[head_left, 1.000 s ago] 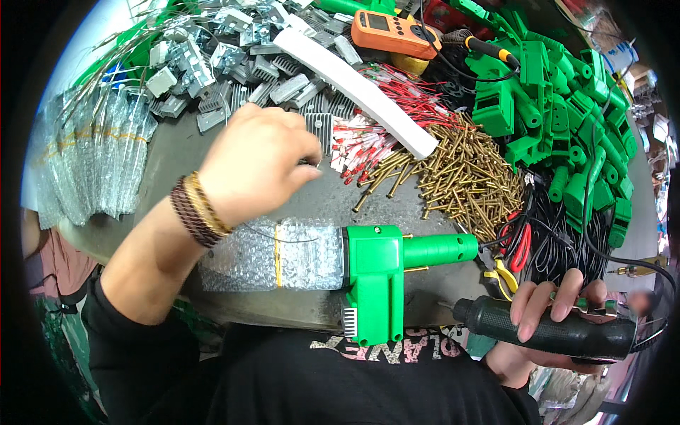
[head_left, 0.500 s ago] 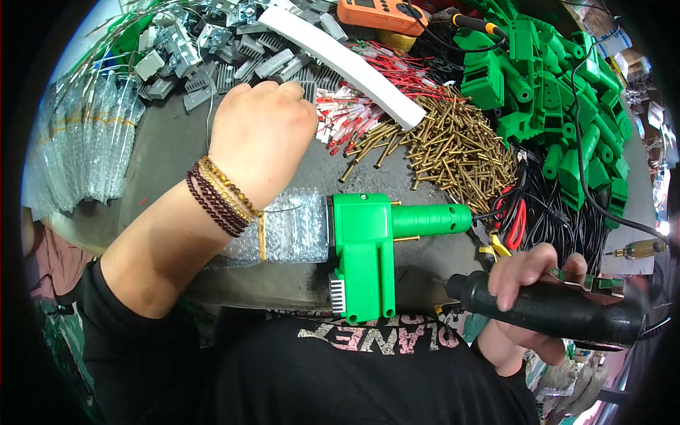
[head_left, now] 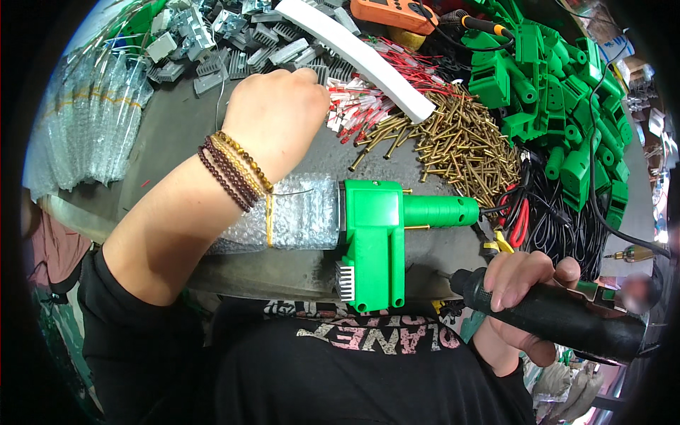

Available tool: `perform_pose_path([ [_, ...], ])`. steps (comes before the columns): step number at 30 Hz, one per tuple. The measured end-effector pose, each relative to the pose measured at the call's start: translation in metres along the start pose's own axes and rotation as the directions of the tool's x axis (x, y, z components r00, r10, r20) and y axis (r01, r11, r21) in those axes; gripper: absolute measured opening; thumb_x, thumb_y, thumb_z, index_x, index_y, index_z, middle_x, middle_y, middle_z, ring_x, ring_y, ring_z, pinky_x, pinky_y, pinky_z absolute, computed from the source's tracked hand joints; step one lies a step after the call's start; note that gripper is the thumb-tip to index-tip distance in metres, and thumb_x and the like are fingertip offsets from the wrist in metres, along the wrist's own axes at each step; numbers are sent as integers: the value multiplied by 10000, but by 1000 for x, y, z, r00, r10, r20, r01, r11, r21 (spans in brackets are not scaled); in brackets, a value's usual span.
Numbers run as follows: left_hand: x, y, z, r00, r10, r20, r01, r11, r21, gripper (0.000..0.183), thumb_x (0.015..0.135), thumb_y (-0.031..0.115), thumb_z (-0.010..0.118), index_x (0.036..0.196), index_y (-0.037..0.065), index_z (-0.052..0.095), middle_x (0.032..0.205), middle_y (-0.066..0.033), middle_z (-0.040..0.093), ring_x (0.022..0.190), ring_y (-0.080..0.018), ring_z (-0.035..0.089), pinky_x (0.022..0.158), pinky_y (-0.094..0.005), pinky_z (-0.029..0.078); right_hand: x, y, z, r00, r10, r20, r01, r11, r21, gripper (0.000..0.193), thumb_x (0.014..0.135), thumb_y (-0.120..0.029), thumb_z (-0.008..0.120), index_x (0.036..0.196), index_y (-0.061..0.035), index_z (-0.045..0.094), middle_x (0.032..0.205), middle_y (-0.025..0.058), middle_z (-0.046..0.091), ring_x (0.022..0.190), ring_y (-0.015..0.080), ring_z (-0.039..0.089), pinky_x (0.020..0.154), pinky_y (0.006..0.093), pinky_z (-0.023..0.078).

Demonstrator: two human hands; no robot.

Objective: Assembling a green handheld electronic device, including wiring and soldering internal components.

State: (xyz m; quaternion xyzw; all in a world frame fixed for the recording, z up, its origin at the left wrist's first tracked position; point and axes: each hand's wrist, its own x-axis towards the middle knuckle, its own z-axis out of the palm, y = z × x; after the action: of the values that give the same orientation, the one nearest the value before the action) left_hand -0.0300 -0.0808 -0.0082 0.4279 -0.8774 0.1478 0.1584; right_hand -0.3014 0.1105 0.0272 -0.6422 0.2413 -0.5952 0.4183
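My left hand is closed in a fist, back side up, over the edge of the red wires and grey finned parts. Its fingertips are hidden, so what it holds, if anything, does not show. In my right hand is a black electric screwdriver, its thin bit pointing left toward a green plastic tool housing. That housing lies on the table with its handle to the right. Two long brass screws stick out beside the handle. A bubble-wrapped sleeve with a yellow band extends from the housing's left side, under my left wrist.
Long brass screws are heaped beyond the housing. A white curved strip lies over red wires. Green housings pile up at right, above black cables. Bubble-wrapped pieces lie left; an orange meter sits at back.
The view has shifted slightly, so the table things appear a little right and higher. My left hand stays closed in nearly the same place; my right hand still grips the screwdriver.
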Motion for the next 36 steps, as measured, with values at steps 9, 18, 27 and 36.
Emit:
perform_pose_path([
  [9,-6,-23,-6,995,5,103,14,982,-186,140,805,131,728,821,47,616,862,-102,608,907,-330,620,776,-447,499,5,7,-2,996,-63,55,64,998,-15,1001,722,-563,846,1454,-103,339,900,65,579,707,165,577,638,305,427],
  [18,-13,12,-46,965,219,-143,-249,602,-759,181,807,116,672,979,59,687,906,-113,652,816,-303,641,764,-397,527,2,3,1,998,-41,-36,41,999,-15,956,719,-577,834,1410,-111,366,922,77,623,720,187,606,658,337,470],
  [27,-62,89,-64,937,276,-215,-334,520,-786,123,714,171,705,818,130,654,943,-6,619,865,-202,602,808,-362,448,3,6,-5,998,-56,31,56,998,1,1017,726,-589,831,1473,-105,339,937,53,598,708,149,570,627,286,424],
  [36,-75,77,-57,887,354,-295,-458,611,-645,201,717,273,757,867,159,687,1045,2,649,945,-203,599,886,-408,434,4,4,7,997,-51,-58,53,998,35,813,766,-478,844,1314,-62,413,951,104,646,719,199,623,664,362,491],
])
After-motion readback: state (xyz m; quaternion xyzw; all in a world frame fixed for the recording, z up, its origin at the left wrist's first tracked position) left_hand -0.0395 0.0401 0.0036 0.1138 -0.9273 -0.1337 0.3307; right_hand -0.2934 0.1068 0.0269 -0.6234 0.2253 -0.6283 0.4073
